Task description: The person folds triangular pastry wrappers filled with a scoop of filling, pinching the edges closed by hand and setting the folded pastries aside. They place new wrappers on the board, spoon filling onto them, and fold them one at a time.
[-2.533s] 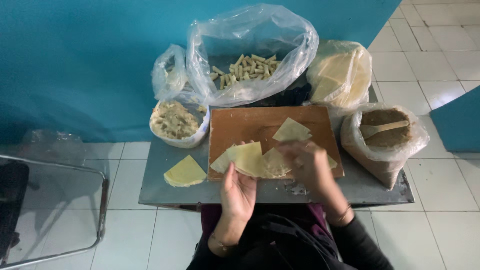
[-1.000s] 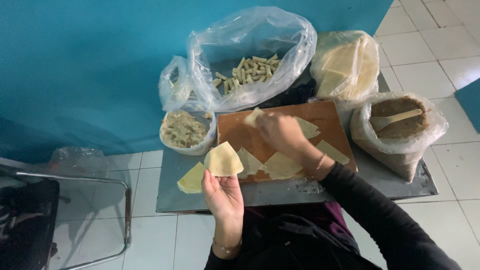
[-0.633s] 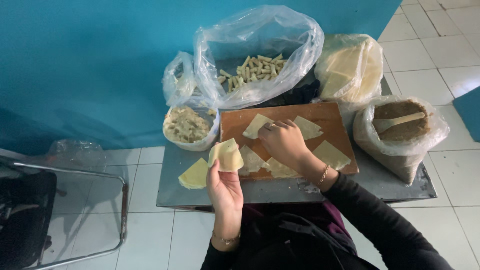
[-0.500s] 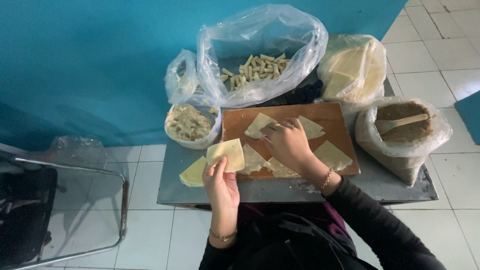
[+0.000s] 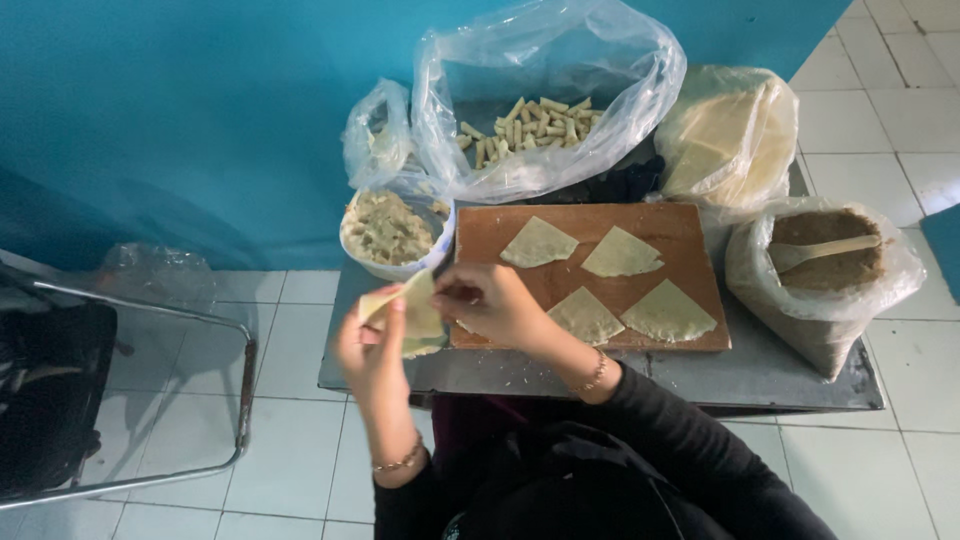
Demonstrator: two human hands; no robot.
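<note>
My left hand (image 5: 372, 352) holds a small stack of pale yellow triangular dough sheets (image 5: 410, 312) above the table's front left corner. My right hand (image 5: 490, 300) pinches the top sheet of that stack at its right edge. Several single dough triangles (image 5: 622, 254) lie spread on the wooden cutting board (image 5: 683, 222) to the right of both hands. A bowl of pale mashed filling (image 5: 388, 230) lined with a plastic bag stands just behind my left hand.
A grey metal table (image 5: 760, 372) carries everything. A large clear bag of rolled sticks (image 5: 530, 118) sits at the back, a bag of dough sheets (image 5: 722, 140) back right, a bag of brown filling with a wooden spoon (image 5: 825, 255) at the right. A metal-framed chair (image 5: 130, 400) stands left.
My right hand left the board and came to the stack in my left hand. The stack moved left, off the board. More single triangles now lie spread on the board.
</note>
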